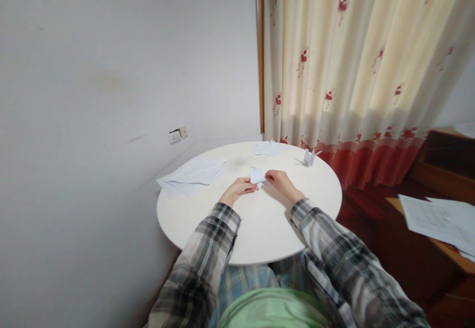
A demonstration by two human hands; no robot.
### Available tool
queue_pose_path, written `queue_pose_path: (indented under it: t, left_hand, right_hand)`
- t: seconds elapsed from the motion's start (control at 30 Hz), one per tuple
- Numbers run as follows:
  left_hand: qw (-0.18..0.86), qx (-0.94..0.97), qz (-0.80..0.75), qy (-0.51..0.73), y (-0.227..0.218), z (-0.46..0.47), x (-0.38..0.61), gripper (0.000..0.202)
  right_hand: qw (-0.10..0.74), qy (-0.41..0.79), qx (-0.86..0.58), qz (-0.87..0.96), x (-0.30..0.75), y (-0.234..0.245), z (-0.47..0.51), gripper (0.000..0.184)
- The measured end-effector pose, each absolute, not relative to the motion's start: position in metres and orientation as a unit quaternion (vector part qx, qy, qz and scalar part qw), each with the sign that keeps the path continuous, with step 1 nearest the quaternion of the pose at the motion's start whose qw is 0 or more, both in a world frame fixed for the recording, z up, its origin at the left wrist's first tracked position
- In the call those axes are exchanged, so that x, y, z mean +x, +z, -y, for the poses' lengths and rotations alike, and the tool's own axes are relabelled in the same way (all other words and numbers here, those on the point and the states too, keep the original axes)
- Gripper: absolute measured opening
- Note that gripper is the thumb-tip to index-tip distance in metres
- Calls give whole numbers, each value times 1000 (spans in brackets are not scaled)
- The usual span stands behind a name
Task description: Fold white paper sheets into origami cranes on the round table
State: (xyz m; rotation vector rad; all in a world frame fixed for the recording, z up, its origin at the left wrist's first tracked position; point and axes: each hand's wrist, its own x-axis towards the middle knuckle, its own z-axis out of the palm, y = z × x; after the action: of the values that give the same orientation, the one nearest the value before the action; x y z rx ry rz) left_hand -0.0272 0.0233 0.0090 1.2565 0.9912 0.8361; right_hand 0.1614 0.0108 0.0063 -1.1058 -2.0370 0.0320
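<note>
A round white desk (260,234) stands in a corner, with a pale wall on one side and a flowered curtain (352,70) on the other. Near its middle, a small folded paper (257,175) sits directly between the two hands. The left hand (239,188) pinches its lower left edge with fingertips closed, and the right hand (279,180) closes on its right side, so each grip touches it and neither is clearly nearer. The piece rises slightly above both grips (its folds are too small to read, and so is its long axis). Loose white sheets (193,173) lie outward of the left grip. A paper crane (309,157) stands beyond the right grip, well apart.
</note>
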Motion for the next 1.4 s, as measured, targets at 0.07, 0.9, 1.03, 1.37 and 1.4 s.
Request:
queue_pose_path:
  t: [0.07, 0.9, 1.03, 1.37, 1.4]
  left_hand:
    - [629, 543, -418, 366, 9, -22, -26, 28]
    - [612, 482, -422, 465, 13, -19, -23, 6]
    - [594, 510, -421, 457, 12, -19, -22, 13]
    - [563, 542, -419, 463, 11, -20, -20, 31]
    - [558, 540, -419, 471, 10, -21, -21, 32]
  right_hand:
    - [409, 4, -434, 803, 162, 6, -10, 16]
    - [528, 332, -420, 659, 150, 5, -7, 7]
    - [525, 424, -416, 609, 147, 8, -7, 8]
    - [510, 554, -391, 529, 148, 7, -3, 10]
    - [501, 578, -391, 513, 148, 7, -3, 9]
